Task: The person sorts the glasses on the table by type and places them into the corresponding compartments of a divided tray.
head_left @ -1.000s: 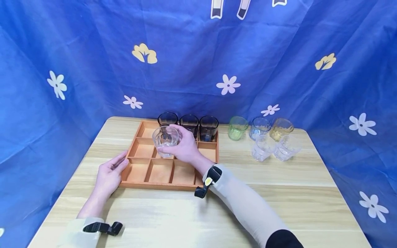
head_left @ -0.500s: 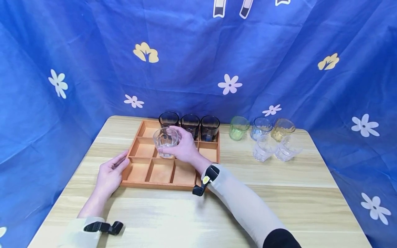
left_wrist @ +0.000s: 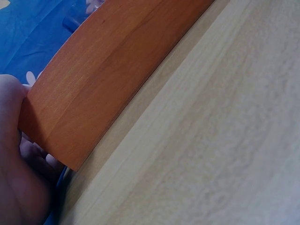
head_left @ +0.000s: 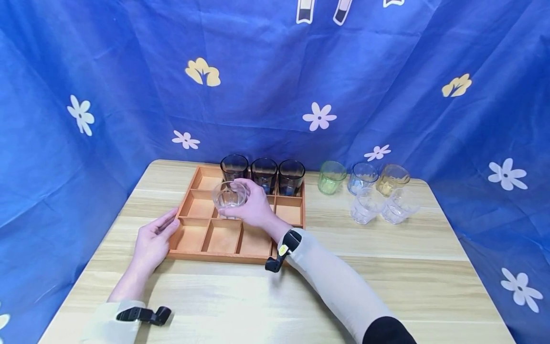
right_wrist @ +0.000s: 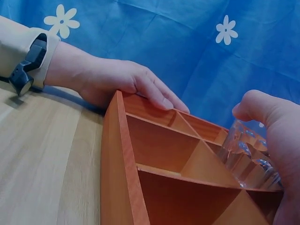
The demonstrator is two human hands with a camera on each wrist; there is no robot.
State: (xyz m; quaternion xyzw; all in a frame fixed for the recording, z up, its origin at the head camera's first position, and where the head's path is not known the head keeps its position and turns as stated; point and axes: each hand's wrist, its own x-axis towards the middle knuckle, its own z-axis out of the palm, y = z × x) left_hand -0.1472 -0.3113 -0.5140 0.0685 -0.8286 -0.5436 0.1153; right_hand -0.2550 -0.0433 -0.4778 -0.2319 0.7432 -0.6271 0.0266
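My right hand [head_left: 258, 204] grips a clear faceted glass tumbler [head_left: 227, 196], thumb at the near side and fingers round the far side. The tumbler is upright, its lower part down in a middle-row compartment of the divided wooden tray [head_left: 202, 257]. In the right wrist view the tumbler [right_wrist: 241, 152] shows beside the dividers, partly hidden by the hand. At the tray's left side, my left hand [head_left: 153, 239] holds the wall, thumb over the rim and fingers along the outside. Three dark glass tumblers [head_left: 264, 173] stand in the tray's back row.
Right of the tray stand a green tumbler [head_left: 332, 177], a blue tumbler [head_left: 362, 179] and an amber tumbler [head_left: 393, 179]. Two clear tumblers [head_left: 365, 206] stand in front of them. A blue flowered cloth [head_left: 266, 86] hangs behind the wooden table [head_left: 365, 267].
My right hand has lowered the clear tumbler slightly, deeper into its compartment. The left hand stays on the tray's side. The whole head view has shifted a little.
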